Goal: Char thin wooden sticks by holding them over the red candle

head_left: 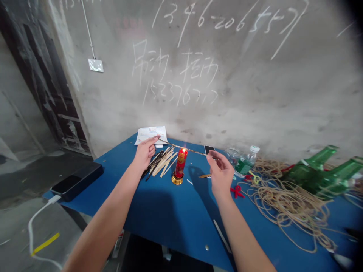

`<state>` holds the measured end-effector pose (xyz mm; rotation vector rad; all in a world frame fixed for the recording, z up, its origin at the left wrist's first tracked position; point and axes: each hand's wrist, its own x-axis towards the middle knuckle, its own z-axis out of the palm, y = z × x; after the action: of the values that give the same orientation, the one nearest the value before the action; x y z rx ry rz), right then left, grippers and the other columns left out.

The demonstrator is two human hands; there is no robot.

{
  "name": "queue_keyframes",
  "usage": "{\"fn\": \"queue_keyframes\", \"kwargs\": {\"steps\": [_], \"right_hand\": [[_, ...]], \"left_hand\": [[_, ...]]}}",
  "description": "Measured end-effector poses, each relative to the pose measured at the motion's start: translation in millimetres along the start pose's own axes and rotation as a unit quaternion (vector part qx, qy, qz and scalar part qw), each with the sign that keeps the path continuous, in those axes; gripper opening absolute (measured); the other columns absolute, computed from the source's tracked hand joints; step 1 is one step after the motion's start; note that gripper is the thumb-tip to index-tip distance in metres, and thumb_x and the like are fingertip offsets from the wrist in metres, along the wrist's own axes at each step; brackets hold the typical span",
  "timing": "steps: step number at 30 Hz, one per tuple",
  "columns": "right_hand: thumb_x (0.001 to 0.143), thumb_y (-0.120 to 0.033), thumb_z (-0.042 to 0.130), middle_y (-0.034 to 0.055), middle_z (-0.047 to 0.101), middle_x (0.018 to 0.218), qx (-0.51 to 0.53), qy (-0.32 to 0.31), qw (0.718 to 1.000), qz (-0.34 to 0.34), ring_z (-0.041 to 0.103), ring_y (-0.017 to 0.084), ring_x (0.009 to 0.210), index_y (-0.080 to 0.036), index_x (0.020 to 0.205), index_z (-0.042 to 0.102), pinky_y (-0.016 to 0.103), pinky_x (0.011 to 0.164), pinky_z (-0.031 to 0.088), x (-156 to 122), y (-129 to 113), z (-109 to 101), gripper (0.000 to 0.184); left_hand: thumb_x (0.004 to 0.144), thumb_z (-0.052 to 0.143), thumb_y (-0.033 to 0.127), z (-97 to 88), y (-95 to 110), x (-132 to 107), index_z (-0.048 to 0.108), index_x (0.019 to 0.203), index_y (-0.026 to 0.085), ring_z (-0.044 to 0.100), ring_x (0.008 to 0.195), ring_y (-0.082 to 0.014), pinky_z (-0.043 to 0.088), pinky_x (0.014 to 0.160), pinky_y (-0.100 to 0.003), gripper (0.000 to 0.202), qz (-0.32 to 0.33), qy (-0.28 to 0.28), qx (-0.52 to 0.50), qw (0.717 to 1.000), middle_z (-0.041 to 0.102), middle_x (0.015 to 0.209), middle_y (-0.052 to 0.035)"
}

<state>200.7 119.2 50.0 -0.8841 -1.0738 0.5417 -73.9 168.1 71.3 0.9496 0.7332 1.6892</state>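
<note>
A thin, partly blackened wooden strip [195, 152] stretches between my two hands, just above the flame of a lit red candle [181, 163] in a gold base [177, 180]. My left hand [145, 153] is closed in a pinch on the strip's left end. At the other end, my right hand [219, 170] pinches it between thumb and fingers. Behind the candle, to its left, lies a loose pile of pale and blackened strips [163, 160]. Whether the strip touches the flame I cannot tell.
On the blue table [161, 219] are a black power bank [76, 181] with a white cable, papers [151, 133], and a phone [209, 149]. To the right stand a plastic bottle [246, 163] and a glass jar [233, 155], near tangled cord [286, 204] and green bottles [312, 164].
</note>
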Motion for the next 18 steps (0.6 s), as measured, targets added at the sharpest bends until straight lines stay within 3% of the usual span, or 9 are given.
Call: {"fn": "queue_keyframes", "kwargs": {"steps": [6, 10, 15, 18], "right_hand": [[0.08, -0.05, 0.078, 0.0109, 0.077, 0.109, 0.023, 0.019, 0.999, 0.013, 0.053, 0.011, 0.057, -0.019, 0.108, 0.077, 0.026, 0.047, 0.038, -1.1, -3.9, 1.4, 0.042], [0.081, -0.048, 0.078, 0.0117, 0.077, 0.111, 0.052, 0.011, 0.998, 0.024, 0.051, 0.009, 0.054, -0.02, 0.111, 0.078, 0.026, 0.047, 0.04, -3.7, -5.8, 2.3, 0.041], [0.079, -0.047, 0.081, 0.0147, 0.078, 0.111, 0.074, 0.01, 0.997, 0.032, 0.058, 0.012, 0.059, -0.018, 0.11, 0.078, 0.023, 0.041, 0.039, -6.0, -7.7, 4.2, 0.042], [0.08, -0.044, 0.08, 0.0146, 0.078, 0.107, 0.063, 0.022, 0.998, 0.016, 0.065, 0.016, 0.067, -0.016, 0.107, 0.078, 0.025, 0.043, 0.046, -5.3, -9.6, 4.4, 0.039]], "left_hand": [[0.071, 0.086, 0.029, 1.9, -4.4, -0.4, 0.077, 0.103, 0.009, 0.021, 0.038, -0.0021, 0.012, 0.038, -0.02, 0.039, -0.003, -0.008, -0.003, 1.0, 0.032, 0.046, 0.0119], [0.072, 0.087, 0.03, 1.5, -7.7, 0.0, 0.078, 0.103, 0.01, 0.021, 0.039, -0.0021, 0.013, 0.038, -0.02, 0.039, -0.003, -0.016, 0.002, 1.0, 0.031, 0.047, 0.0116], [0.072, 0.088, 0.034, 3.6, -11.7, -1.8, 0.078, 0.103, 0.011, 0.021, 0.04, -0.0021, 0.014, 0.039, -0.02, 0.039, -0.01, -0.036, 0.004, 0.999, 0.029, 0.048, 0.0118], [0.073, 0.088, 0.035, 7.9, -13.1, -5.3, 0.078, 0.102, 0.011, 0.02, 0.04, -0.0019, 0.014, 0.039, -0.02, 0.039, -0.009, -0.044, 0.016, 0.999, 0.03, 0.048, 0.0116]]}}
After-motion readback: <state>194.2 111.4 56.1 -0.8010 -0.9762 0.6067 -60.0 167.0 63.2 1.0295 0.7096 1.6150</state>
